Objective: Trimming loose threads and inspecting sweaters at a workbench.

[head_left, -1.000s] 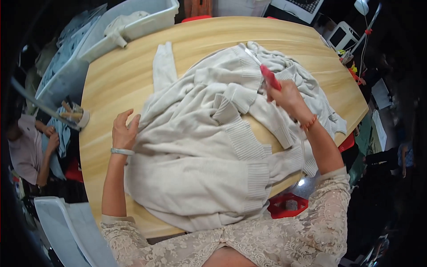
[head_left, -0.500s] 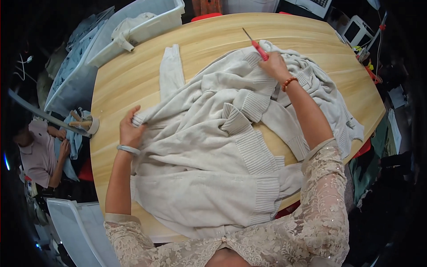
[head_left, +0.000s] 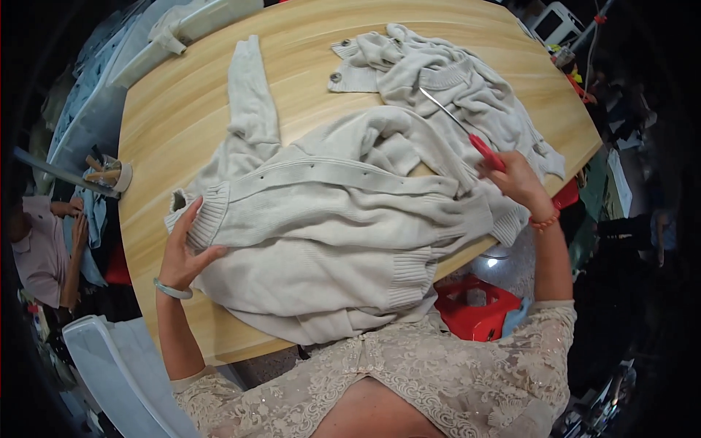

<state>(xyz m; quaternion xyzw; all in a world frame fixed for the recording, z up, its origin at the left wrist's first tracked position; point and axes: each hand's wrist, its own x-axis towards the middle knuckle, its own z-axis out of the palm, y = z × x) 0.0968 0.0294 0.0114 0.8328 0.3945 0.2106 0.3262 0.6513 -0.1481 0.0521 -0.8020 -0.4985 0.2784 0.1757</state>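
A light grey knit cardigan point(head_left: 314, 241) lies spread across the wooden table, its buttonhole band running crosswise and its ribbed collar at the left. Against that collar rests my left hand point(head_left: 182, 252), fingers stretched and thumb apart, open. My right hand point(head_left: 515, 182) is closed around the handle of a red-handled tool point(head_left: 484, 150) with a slim pointed metal blade; its exact kind is not clear. The blade points up and left, over a second bunched grey knit garment point(head_left: 445, 80), which shows dark buttons at its left end. One cardigan sleeve point(head_left: 252, 95) stretches toward the far edge.
White plastic bins point(head_left: 197, 22) with clothes stand beyond the far left edge. A small cup of tools point(head_left: 120, 177) sits at the table's left rim. Another person point(head_left: 47, 241) works at the left. A red stool point(head_left: 478, 306) is below the near edge.
The cardigan has been turned and laid out, its buttonhole band now showing. My right hand moved nearer and right with the tool, away from the second garment. My left hand's grip has loosened.
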